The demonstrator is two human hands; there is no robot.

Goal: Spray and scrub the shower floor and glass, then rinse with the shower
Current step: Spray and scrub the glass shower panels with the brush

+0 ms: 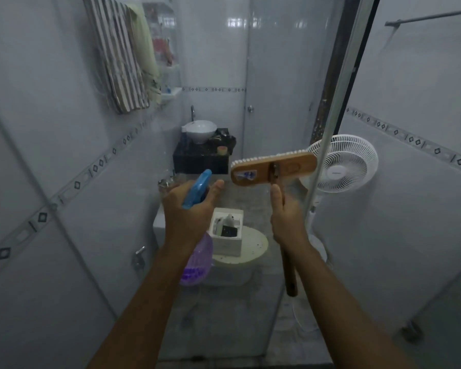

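A striped towel (117,57) hangs at left; our left hand (189,209) grasps the purple spray bottle (197,262) by its blue head, in front of the toilet (253,246); our right hand (288,219) grips the wooden scrub brush (273,169) by its handle, head raised; a white fan (349,162) stands at right.
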